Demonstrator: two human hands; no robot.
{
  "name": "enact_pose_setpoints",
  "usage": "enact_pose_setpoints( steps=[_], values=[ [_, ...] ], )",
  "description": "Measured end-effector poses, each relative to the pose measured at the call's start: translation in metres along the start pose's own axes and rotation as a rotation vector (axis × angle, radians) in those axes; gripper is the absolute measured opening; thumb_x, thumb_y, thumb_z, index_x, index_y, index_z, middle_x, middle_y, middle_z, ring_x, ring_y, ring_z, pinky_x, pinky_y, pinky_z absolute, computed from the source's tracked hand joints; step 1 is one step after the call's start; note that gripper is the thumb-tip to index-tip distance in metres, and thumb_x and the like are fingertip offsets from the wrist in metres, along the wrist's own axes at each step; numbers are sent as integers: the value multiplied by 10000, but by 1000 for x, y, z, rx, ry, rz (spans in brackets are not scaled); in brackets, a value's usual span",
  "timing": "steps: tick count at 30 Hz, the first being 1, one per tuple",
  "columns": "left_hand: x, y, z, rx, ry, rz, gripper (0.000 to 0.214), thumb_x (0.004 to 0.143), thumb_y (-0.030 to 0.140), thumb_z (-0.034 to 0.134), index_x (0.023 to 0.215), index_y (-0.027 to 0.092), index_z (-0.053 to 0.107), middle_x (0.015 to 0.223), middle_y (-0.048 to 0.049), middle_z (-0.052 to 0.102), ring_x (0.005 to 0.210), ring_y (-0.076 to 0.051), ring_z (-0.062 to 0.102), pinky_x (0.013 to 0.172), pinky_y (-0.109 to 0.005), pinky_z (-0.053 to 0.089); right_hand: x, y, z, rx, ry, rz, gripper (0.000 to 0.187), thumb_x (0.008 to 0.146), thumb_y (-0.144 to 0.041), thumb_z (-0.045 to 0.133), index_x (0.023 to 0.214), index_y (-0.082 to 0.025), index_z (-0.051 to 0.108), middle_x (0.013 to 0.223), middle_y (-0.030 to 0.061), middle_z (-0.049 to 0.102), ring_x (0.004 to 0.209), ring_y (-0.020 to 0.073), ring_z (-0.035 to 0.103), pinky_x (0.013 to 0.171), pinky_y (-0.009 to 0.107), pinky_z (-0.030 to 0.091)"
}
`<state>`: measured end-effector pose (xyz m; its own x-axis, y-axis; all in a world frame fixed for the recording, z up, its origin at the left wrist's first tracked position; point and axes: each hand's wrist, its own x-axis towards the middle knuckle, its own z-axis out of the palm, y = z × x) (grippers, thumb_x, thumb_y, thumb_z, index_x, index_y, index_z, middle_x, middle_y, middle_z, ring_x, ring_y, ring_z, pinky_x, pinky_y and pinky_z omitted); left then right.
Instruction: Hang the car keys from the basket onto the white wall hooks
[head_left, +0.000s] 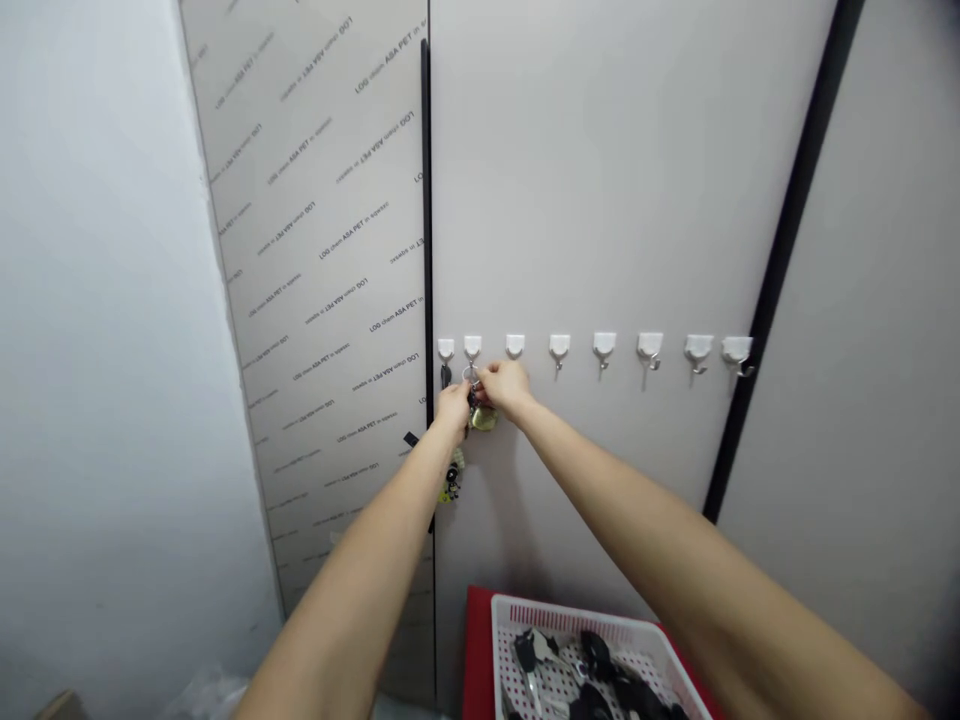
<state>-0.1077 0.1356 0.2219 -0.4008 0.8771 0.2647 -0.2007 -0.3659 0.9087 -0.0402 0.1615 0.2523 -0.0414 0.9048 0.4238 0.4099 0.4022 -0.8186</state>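
Both my arms reach up to a row of white adhesive hooks (559,347) on a grey cabinet door. My left hand (453,405) and my right hand (505,387) are closed together on a key bunch (480,412) with a brass-coloured piece, right under the second hook (472,347) from the left. The key ring sits at that hook's metal tip. Another key hangs from the first hook (446,350), and a small yellow-and-black charm (451,480) dangles below my left wrist.
A white perforated basket (517,612) with several dark keys and fobs rests on a red surface (478,650) at the bottom. The hooks to the right hang bare. A film-covered panel (322,250) and a white wall (97,350) stand to the left.
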Motion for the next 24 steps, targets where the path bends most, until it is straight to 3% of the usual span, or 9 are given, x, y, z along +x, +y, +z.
enact_pose_setpoints(
  steps=[7, 13, 15, 18, 21, 24],
  values=[
    [-2, -11, -10, 514, 96, 182, 157, 632, 224, 451, 700, 110, 533, 747, -78, 560, 751, -165, 504, 692, -285, 362, -12, 6, -9, -113, -99, -140, 216, 660, -147, 436, 838, -63, 526, 610, 32, 553, 598, 107, 548, 605, 264, 423],
    [-34, -22, -24, 727, 59, 176, 416, 639, 201, 432, 1044, 120, 382, 801, -61, 551, 780, -163, 502, 734, -321, 354, -56, 25, -33, -172, -178, -257, 281, 670, -155, 433, 938, -91, 489, 716, 31, 554, 636, 93, 536, 662, 263, 396],
    [-56, -30, -35, 760, 31, 177, 428, 650, 201, 409, 1071, 148, 349, 814, -48, 549, 761, -151, 505, 728, -312, 362, -84, 53, -42, -209, -276, -294, 261, 661, -154, 432, 903, -101, 513, 667, 17, 566, 595, 85, 526, 639, 235, 397],
    [-90, -53, -52, 836, -70, 157, 395, 655, 191, 395, 1048, 158, 366, 870, -51, 536, 767, -138, 501, 726, -290, 368, -131, 115, -49, -274, -533, -195, 231, 642, -154, 435, 834, -100, 551, 634, 19, 584, 558, 89, 514, 585, 206, 396],
    [-122, -83, -63, 915, -243, 89, 329, 656, 173, 388, 982, 142, 422, 893, -64, 534, 793, -131, 495, 735, -262, 365, -173, 174, -51, -405, -632, -77, 220, 629, -153, 426, 782, -106, 578, 669, 43, 601, 584, 111, 520, 569, 207, 384],
    [-149, -113, -64, 1010, -432, 13, 260, 667, 186, 375, 903, 141, 475, 877, -69, 549, 797, -134, 496, 730, -250, 364, -198, 203, -47, -542, -673, -75, 240, 633, -156, 402, 791, -137, 581, 691, 44, 605, 609, 127, 525, 572, 215, 371]
  ],
)
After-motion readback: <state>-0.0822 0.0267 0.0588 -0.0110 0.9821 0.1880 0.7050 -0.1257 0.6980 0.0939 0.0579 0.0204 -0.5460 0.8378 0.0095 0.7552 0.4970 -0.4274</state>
